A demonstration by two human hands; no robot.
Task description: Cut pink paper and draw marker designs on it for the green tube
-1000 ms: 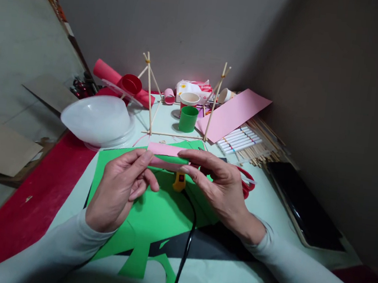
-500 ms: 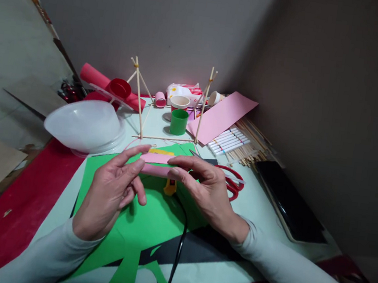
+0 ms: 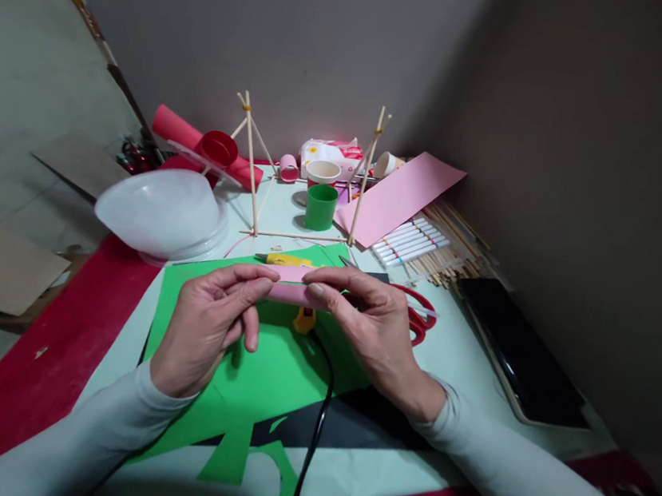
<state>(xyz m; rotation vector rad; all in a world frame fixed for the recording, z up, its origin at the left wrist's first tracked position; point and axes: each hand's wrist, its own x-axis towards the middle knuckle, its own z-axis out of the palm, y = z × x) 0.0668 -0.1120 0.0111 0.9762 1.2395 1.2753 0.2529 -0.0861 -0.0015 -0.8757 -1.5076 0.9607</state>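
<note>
Both hands hold a small pink paper strip [image 3: 289,284] above a green paper sheet [image 3: 268,369]. My left hand [image 3: 210,322] pinches its left end between thumb and fingers. My right hand [image 3: 370,325] pinches its right end, fingers curled over it. Under the strip lies a yellow glue gun [image 3: 287,260] with a black cord [image 3: 317,431] running toward me. Red-handled scissors [image 3: 420,311] lie just right of my right hand.
A wooden stick frame [image 3: 304,172] stands behind the hands, with a green cup [image 3: 320,206], a paper cup [image 3: 323,171] and a pink sheet [image 3: 401,196] near it. A white bowl [image 3: 160,211] sits left, markers [image 3: 410,242] and a black tablet [image 3: 520,352] right.
The hands have drawn closer together on the pink strip, and the left fingers have closed on its end. The yellow glue gun tip now shows behind the strip.
</note>
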